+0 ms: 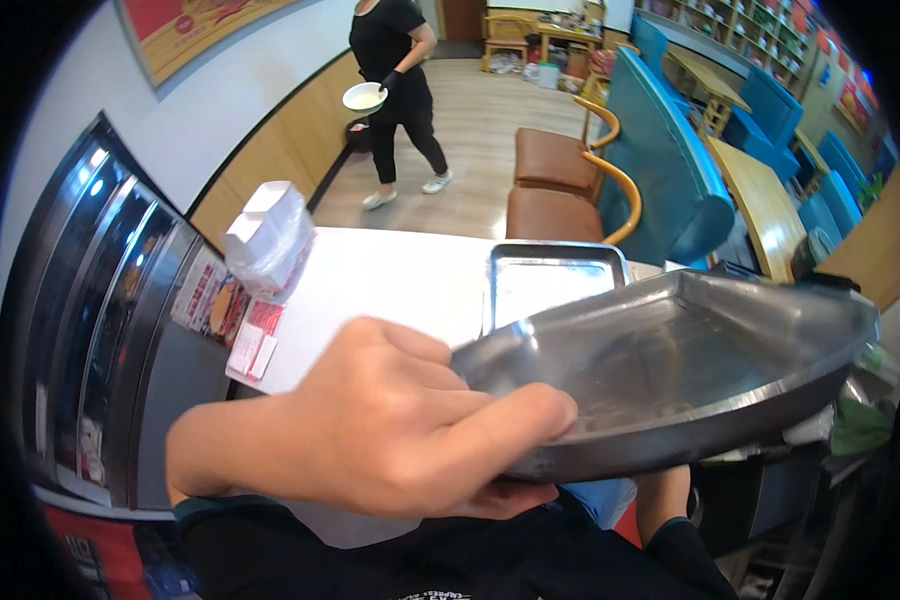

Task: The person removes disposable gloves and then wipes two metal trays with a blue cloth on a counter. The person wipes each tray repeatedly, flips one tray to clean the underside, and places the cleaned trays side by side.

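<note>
My left hand [412, 420] grips the near-left edge of a dark metal baking tray [645, 367], its thumb over the rim and fingers underneath. The tray is tilted and held above the front of a white table [390, 277]. Below the tray's right part my right forearm [661, 499] shows, while my right hand is hidden behind the tray. A second, shiny metal tray [562, 274] lies on the table just beyond the held one, which covers its near end.
White takeaway boxes in a plastic bag [270, 240] stand at the table's left, near printed cards [251, 349]. A glass-door cabinet [105, 315] lines the left wall. Beyond the table, a person [397, 82] in black carries a white bowl [364, 97]. Brown chairs [555, 214] and a blue bench [656, 157] stand right.
</note>
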The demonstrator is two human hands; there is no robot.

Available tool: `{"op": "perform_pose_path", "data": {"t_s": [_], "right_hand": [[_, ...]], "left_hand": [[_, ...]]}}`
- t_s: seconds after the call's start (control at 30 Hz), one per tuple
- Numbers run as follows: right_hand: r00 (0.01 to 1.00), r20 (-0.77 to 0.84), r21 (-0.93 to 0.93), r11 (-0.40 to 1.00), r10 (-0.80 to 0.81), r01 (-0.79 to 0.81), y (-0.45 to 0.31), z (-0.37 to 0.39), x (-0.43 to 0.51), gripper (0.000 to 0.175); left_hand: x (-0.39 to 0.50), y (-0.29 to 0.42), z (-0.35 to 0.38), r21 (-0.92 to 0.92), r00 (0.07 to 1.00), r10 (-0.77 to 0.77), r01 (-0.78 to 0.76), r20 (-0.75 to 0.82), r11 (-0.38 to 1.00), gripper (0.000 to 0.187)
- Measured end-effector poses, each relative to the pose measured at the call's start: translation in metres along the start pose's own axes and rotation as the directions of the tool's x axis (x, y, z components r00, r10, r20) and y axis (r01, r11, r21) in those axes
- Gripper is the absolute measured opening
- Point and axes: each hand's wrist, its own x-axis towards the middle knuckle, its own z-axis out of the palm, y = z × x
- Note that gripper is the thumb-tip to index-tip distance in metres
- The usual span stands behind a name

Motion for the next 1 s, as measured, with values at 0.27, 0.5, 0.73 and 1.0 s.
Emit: {"op": "perform_pose_path", "data": {"t_s": [0.27,0.5,0.73,1.0], "right_hand": [[0.784,0.305,-0.245,0.839,0.542,-0.485,0.073,0.119,0.038,0.05],[0.802,0.288,-0.08,0.848,0.523,-0.525,0.126,0.11,0.042,0.052],[0.926,0.155,-0.026,0.938,0.345,-0.346,0.105,0.04,-0.006,0.053],[0.945,0.205,0.046,0.962,0.256,-0.27,0.076,-0.023,-0.065,0.053]], "left_hand": [[-0.052,0.015,-0.022,0.33,0.932,-0.344,0.363,-0.115,0.872,0.032],[-0.14,-0.031,0.04,0.448,0.87,-0.449,0.49,-0.203,0.748,0.038],[-0.229,-0.08,0.108,0.482,0.809,-0.577,0.552,-0.11,0.681,0.028],[-0.348,-0.093,0.202,0.56,0.831,-0.554,0.441,0.041,0.702,0.02]]}}
